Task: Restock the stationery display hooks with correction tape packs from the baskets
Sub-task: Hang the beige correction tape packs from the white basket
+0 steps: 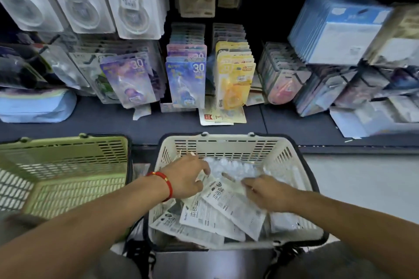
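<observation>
A cream basket [226,142] stands in front of me with several white correction tape packs [235,206] lying in it, backs up, plus clear blister packs [231,169] at the far end. My left hand [186,176], a red cord at its wrist, reaches into the basket with fingers curled down onto the packs. My right hand [265,190] lies on the top white pack, its fingertips pinching the pack's upper edge. Above the shelf, display hooks carry white packs [133,0], purple packs [129,77], blue packs [186,79] and yellow packs [235,75].
A green basket [68,165] sits to the left of the cream one, showing nothing inside. The dark shelf ledge [102,120] runs behind both baskets, with a blue pouch [36,106] at left and loose cards under the yellow packs. More hanging stock crowds the right side.
</observation>
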Demonstrator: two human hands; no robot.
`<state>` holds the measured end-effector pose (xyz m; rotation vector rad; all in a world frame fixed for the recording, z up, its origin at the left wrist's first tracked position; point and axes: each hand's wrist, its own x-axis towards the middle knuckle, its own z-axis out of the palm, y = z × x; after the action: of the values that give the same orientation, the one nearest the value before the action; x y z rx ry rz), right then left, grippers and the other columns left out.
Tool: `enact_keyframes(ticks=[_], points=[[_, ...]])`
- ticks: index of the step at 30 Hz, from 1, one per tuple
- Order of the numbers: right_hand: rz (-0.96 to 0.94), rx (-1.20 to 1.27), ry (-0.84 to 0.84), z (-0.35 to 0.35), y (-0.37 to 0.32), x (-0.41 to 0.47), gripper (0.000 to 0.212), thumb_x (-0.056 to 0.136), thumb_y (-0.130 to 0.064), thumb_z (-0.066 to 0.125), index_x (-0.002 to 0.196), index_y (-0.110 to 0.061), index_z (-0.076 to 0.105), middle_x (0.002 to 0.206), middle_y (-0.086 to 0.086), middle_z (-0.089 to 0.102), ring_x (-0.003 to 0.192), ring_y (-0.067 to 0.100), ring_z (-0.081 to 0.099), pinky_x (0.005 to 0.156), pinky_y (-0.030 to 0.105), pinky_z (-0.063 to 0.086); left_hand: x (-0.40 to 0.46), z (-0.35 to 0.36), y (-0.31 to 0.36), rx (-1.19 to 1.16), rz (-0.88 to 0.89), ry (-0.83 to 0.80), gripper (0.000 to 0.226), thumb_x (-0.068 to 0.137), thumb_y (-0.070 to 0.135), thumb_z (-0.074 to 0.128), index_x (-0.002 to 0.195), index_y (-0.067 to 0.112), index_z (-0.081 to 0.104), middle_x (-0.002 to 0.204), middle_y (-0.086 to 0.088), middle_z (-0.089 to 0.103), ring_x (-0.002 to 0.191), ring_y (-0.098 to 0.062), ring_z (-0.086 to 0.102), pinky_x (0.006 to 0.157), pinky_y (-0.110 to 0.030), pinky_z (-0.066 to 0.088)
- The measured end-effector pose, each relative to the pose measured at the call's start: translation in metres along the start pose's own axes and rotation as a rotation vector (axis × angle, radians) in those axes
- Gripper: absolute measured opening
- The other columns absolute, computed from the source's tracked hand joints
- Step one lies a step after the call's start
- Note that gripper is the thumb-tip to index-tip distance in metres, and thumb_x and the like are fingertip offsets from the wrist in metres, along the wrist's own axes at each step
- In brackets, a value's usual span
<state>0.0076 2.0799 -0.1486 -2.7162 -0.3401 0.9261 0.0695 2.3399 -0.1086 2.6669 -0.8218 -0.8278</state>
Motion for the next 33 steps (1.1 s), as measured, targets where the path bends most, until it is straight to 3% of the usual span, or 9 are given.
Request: enact_keyframes(ticks=[5,10,15,17,21,24,26,30,33], points=[[0.142,0.612,0.400,-0.040,0.008,-0.017,0.033,0.108,-0.008,0.047,0.079,-0.012,0.061,0.072,-0.002,0.054,0.064,0.016,0.058,0.057,0.025,0.048,0.001,0.000,0.024,-0.479,-0.185,0.136,0.047,0.095,0.029,0.072,0.139,0.023,0.058,0.133,0.001,0.063,0.120,-0.018,0.062,0.105,-0.036,0.051],[0.037,1.233,0.307,-0.044,-0.018,-0.022,0.025,0.110,-0.010,0.048,0.120,-0.001,0.069,0.110,0.016,0.077,0.095,0.032,0.073,0.081,0.040,0.058,-0.003,-0.003,0.041,-1.177,-0.245,0.031,0.038,0.095,0.027,0.075,0.130,0.016,0.064,0.120,-0.002,0.076,0.114,-0.023,0.071,0.106,-0.048,0.053],[0.047,1.043,0.425,-0.033,-0.037,-0.009,0.019,0.107,-0.014,0.058,0.103,-0.003,0.073,0.092,0.011,0.079,0.079,0.026,0.077,0.068,0.037,0.065,-0.005,-0.007,0.029,-1.344,-0.204,0.135,0.028,0.103,0.010,0.062,0.129,0.020,0.065,0.117,-0.004,0.078,0.106,-0.025,0.076,0.081,-0.042,0.062],[0.084,0.806,0.373,-0.020,-0.037,-0.003,0.019,0.106,-0.020,0.060,0.102,-0.005,0.071,0.094,0.014,0.076,0.074,0.025,0.074,0.068,0.040,0.065,-0.003,-0.009,0.019,-1.353,-0.253,0.227,0.029,0.104,0.009,0.060,0.131,0.019,0.063,0.116,-0.005,0.078,0.106,-0.028,0.075,0.087,-0.049,0.060],[0.146,0.066,-0.047,0.028,-0.042,0.002,0.069,0.097,-0.059,0.062,0.148,-0.014,0.048,0.144,0.005,0.053,0.123,0.023,0.057,0.102,0.043,0.052,0.000,-0.018,-0.002,-1.403,-0.311,0.341,0.032,0.103,0.007,0.058,0.133,0.018,0.062,0.124,-0.007,0.075,0.115,-0.032,0.070,0.103,-0.058,0.053],[0.117,-0.150,-0.107,0.050,-0.039,0.004,0.072,0.097,-0.050,0.060,0.153,-0.013,0.034,0.148,0.011,0.042,0.132,0.030,0.045,0.102,0.047,0.050,-0.002,-0.023,-0.011,-1.468,-0.319,0.351,0.030,0.103,0.008,0.057,0.128,0.021,0.063,0.123,-0.008,0.075,0.114,-0.035,0.071,0.101,-0.060,0.054],[0.103,-0.054,-0.058,0.043,-0.032,0.004,0.047,0.101,-0.032,0.056,0.143,-0.014,0.047,0.138,0.010,0.055,0.120,0.026,0.056,0.091,0.038,0.052,-0.002,-0.024,-0.017,-1.488,-0.336,0.378,0.030,0.104,0.008,0.054,0.127,0.023,0.065,0.124,-0.009,0.075,0.116,-0.037,0.070,0.103,-0.062,0.053],[0.287,0.253,0.235,-0.006,-0.003,-0.004,0.020,0.104,-0.013,0.049,0.106,-0.013,0.069,0.088,0.004,0.066,0.064,0.012,0.060,0.046,0.014,0.038,-0.004,-0.023,-0.019,-1.464,-0.405,0.456,0.028,0.100,0.009,0.051,0.115,0.027,0.067,0.126,-0.008,0.072,0.118,-0.037,0.067,0.104,-0.062,0.051],[0.469,0.604,0.547,-0.035,0.004,-0.013,0.037,0.098,-0.009,0.049,0.064,-0.018,0.060,0.061,-0.004,0.054,0.059,0.021,0.048,0.051,0.025,0.035,-0.005,-0.021,-0.014,-1.386,-0.494,0.482,0.020,0.097,0.013,0.050,0.102,0.026,0.063,0.124,-0.007,0.068,0.114,-0.034,0.064,0.105,-0.058,0.051]])
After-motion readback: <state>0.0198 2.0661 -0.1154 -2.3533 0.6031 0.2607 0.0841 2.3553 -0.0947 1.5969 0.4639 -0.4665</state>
